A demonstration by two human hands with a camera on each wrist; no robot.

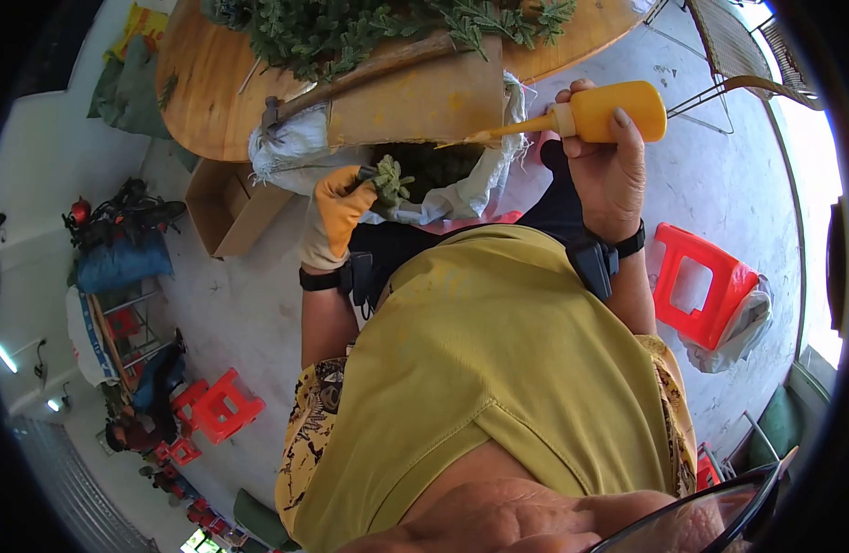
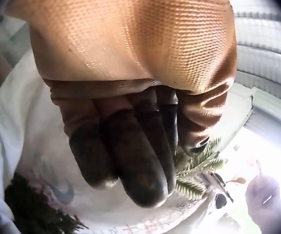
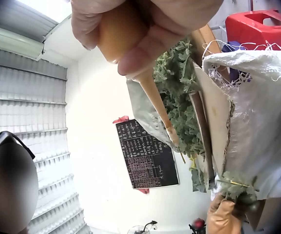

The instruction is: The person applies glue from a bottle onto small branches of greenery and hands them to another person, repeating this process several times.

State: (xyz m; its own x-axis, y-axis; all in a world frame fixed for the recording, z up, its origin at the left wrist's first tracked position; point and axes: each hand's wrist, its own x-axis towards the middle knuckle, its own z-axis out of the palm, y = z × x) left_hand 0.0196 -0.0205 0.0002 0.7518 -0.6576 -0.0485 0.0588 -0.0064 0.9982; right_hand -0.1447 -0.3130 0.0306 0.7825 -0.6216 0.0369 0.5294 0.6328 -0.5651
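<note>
My left hand (image 1: 336,219), in an orange glove with dark fingertips, pinches a small green artificial pine sprig (image 1: 393,181). The sprig's needled leaves (image 2: 191,187) show beside the thumb in the left wrist view. In my bare right hand (image 1: 612,184) is a yellow squeeze bottle (image 1: 632,111), held on its side. Its long nozzle (image 3: 158,105) reaches left, the tip over the edge of a yellow-stained cardboard sheet (image 1: 415,100). Below that edge a white woven sack (image 1: 484,195) gapes, with dark green pieces inside. The sprig is in front of the sack's mouth, apart from the nozzle.
A round wooden table (image 1: 199,101) stands ahead, heaped with green branches (image 1: 351,37). An open cardboard box (image 1: 231,207) is on the floor to the left. To the right stands a red plastic stool (image 1: 701,286); more red stools (image 1: 223,405) are at the left.
</note>
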